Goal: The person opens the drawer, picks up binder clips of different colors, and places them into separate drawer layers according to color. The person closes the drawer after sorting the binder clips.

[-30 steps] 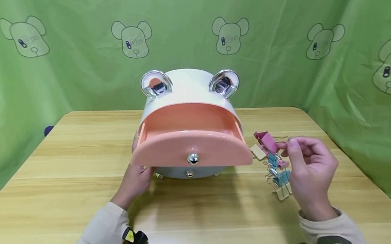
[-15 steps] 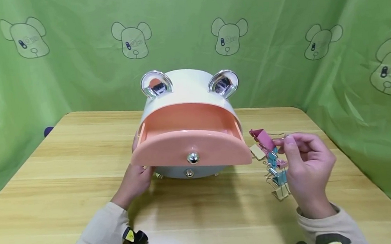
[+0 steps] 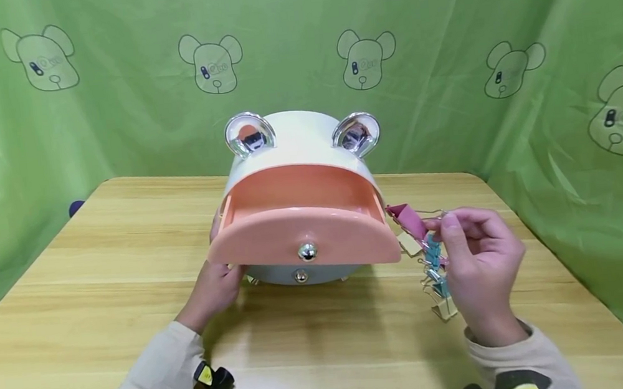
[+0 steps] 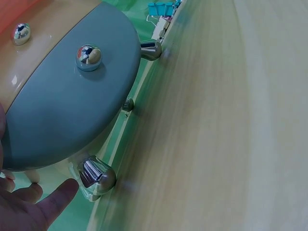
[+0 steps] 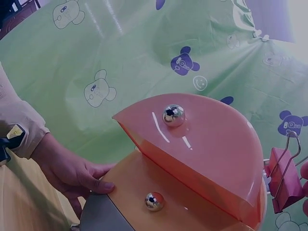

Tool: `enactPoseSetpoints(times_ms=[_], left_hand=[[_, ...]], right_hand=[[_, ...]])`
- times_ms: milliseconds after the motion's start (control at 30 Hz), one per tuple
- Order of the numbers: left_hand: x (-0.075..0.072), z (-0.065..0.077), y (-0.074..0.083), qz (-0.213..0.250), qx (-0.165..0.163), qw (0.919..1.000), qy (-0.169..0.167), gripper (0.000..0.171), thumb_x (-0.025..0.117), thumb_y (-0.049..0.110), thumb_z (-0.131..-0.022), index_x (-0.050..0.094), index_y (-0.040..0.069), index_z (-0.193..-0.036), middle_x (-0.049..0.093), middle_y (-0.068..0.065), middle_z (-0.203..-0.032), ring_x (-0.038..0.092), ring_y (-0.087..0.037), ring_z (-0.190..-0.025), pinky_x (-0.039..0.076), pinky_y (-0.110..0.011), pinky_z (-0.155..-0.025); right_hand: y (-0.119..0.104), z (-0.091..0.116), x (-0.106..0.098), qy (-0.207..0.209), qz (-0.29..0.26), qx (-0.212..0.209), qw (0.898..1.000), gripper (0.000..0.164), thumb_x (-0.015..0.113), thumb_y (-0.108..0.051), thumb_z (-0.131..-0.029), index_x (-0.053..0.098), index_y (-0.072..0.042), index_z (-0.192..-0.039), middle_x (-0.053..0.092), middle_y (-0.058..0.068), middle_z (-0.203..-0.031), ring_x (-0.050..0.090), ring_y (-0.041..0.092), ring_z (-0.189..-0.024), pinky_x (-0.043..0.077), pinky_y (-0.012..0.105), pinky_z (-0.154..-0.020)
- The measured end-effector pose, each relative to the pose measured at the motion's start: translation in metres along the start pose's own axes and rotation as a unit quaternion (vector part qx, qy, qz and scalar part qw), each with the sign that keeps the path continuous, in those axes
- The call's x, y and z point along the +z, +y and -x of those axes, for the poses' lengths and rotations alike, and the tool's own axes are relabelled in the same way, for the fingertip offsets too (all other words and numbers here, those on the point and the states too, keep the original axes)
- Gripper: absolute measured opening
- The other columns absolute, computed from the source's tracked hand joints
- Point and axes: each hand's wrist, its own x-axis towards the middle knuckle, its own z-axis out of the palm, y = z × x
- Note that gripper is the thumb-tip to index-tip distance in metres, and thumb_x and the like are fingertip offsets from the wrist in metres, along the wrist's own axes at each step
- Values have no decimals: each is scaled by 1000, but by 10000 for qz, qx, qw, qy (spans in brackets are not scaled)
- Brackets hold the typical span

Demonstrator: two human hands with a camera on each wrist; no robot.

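Note:
A white storage box (image 3: 300, 132) with two silver, ear-like discs stands on the table. Its upper pink drawer (image 3: 271, 241) is pulled out, and the drawer front hides most of the inside. My left hand (image 3: 220, 289) holds the box's lower left side, thumb on the front edge in the right wrist view. To the right of the drawer, my right hand (image 3: 483, 259) pinches the wire handle of a pink binder clip (image 3: 410, 221). That clip is close beside the drawer's right side. Teal binder clips (image 3: 433, 250) and a cream binder clip (image 3: 444, 309) lie below it.
Another cream clip (image 3: 409, 244) is at the drawer's right corner. Below the pink drawer sits a grey-blue drawer front (image 4: 77, 106) with a silver knob. The wooden table (image 3: 315, 350) ends at a green curtain (image 3: 285, 40) behind and at both sides.
My right hand has moved left with the pink binder clip, bringing it closer to the open drawer. My left hand and the box have stayed put.

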Motion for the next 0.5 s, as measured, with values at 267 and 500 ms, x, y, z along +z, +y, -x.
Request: enactPoseSetpoints(times_ms=[267, 500], left_hand=[[0, 2, 0, -88, -110, 9999, -30, 40, 51, 6, -98, 48, -2, -138, 3, -14, -161, 27, -30, -139, 28, -49, -110], [0, 3, 0, -93, -179, 9998, 35, 33, 51, 6, -98, 53, -3, -130, 21, -19, -156, 36, -34, -133, 32, -52, -107]], right_hand=[[-2, -1, 5, -100, -183, -112, 9997, 5, 58, 12, -88, 60, 17, -87, 71, 13, -77, 69, 16, -68, 53, 20, -60], [-3, -3, 11, -225, -162, -221, 9994, 12, 59, 10, -88, 56, 22, -87, 71, 12, -78, 69, 17, -70, 55, 21, -63]])
